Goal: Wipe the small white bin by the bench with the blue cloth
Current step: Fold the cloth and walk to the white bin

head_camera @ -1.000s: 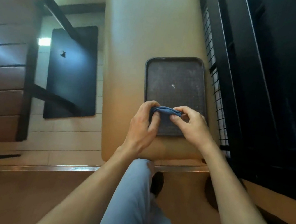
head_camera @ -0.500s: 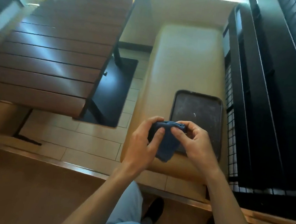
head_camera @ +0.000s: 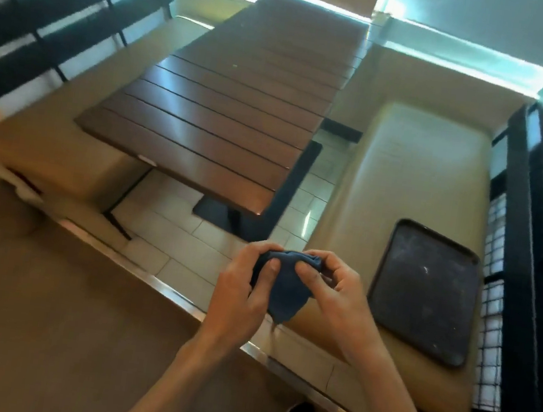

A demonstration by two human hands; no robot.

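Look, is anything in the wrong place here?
Yes, one thing: a dark tray lies flat on the tan bench seat rather than on the wooden table, and its surface looks smudged. Both hands just hold the blue cloth.

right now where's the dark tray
In the head view the dark tray lies flat on the tan bench at lower right, beside the black grid partition.

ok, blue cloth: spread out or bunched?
Bunched. The blue cloth is gathered between the left hand and right hand, both pinching its top edge; a loose corner hangs below.
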